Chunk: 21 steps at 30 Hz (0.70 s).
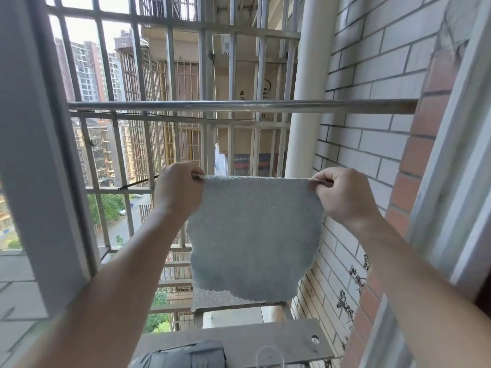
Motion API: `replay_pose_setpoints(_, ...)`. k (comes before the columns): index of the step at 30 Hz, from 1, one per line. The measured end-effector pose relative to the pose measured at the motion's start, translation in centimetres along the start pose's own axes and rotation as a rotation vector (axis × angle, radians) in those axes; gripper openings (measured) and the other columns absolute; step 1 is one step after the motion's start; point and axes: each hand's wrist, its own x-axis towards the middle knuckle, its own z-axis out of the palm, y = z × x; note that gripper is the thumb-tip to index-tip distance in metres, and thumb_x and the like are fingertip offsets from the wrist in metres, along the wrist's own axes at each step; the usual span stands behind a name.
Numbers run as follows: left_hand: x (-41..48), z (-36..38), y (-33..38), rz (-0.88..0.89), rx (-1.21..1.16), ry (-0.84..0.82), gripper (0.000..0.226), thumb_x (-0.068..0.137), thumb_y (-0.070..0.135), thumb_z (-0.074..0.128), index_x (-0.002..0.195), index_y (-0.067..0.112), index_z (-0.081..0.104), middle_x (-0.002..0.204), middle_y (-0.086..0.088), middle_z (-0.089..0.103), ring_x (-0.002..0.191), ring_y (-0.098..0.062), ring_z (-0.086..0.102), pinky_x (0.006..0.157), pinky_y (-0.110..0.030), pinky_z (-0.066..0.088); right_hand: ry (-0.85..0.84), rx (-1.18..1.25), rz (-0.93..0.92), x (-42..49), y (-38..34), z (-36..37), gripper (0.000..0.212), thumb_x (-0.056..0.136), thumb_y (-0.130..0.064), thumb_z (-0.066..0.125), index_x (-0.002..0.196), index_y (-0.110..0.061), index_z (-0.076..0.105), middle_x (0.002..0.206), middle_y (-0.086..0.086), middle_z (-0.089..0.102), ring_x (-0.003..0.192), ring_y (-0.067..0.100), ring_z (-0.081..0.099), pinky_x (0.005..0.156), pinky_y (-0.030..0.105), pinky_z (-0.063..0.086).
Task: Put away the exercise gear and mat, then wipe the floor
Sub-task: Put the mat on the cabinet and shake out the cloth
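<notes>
A grey cleaning cloth [252,235] hangs spread out flat in front of me, outside an open window. My left hand [178,189] pinches its upper left corner. My right hand [342,195] pinches its upper right corner. The cloth's top edge is stretched taut between the two hands, and its frayed lower edge hangs free. Both hands are below a horizontal metal rail [239,105] and do not touch it.
A metal security grille [170,75] encloses the space beyond the window. A white pipe [308,83] and a tiled brick wall [372,102] stand on the right. A grey window frame [39,155] is at the left. A dark folded item [186,354] lies on a ledge [265,338] below.
</notes>
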Motion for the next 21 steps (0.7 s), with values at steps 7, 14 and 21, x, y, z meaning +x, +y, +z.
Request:
replay_pose_setpoints(7, 3.2, -0.8, 2.2, -0.089, 0.047, 0.138, 0.022, 0.085, 0.011, 0.063, 0.090, 0.026, 0.079, 0.093, 0.004, 0.075, 0.075, -0.015, 0.055, 0.051, -0.021, 0.034, 0.131, -0.040, -0.015, 2.8, -1.9, -0.7, 0.010, 0.083, -0.019, 0.067, 0.076, -0.018, 0.074, 0.068, -0.006, 0.069, 0.071, 0.016, 0.064, 0.056, 0.018, 0.043)
replay_pose_setpoints(14, 7.0, -1.0, 3.9, -0.102, -0.118, 0.158, 0.022, 0.076, 0.008, 0.062, 0.084, 0.018, 0.079, 0.083, -0.003, 0.076, 0.083, -0.025, 0.068, 0.072, -0.030, 0.056, 0.234, 0.074, -0.002, 6.0, -3.9, -1.6, 0.010, 0.083, -0.018, 0.068, 0.077, -0.016, 0.075, 0.065, -0.004, 0.070, 0.067, 0.015, 0.066, 0.064, 0.024, 0.052)
replay_pose_setpoints(21, 10.6, -0.5, 6.1, -0.072, -0.224, 0.276, 0.027, 0.078, 0.007, 0.059, 0.095, 0.014, 0.079, 0.087, -0.006, 0.076, 0.083, -0.023, 0.067, 0.068, -0.023, 0.045, 0.327, 0.054, -0.084, 9.8, -5.3, -2.4, 0.011, 0.087, -0.021, 0.066, 0.082, -0.015, 0.073, 0.068, -0.001, 0.070, 0.067, 0.018, 0.065, 0.062, 0.025, 0.050)
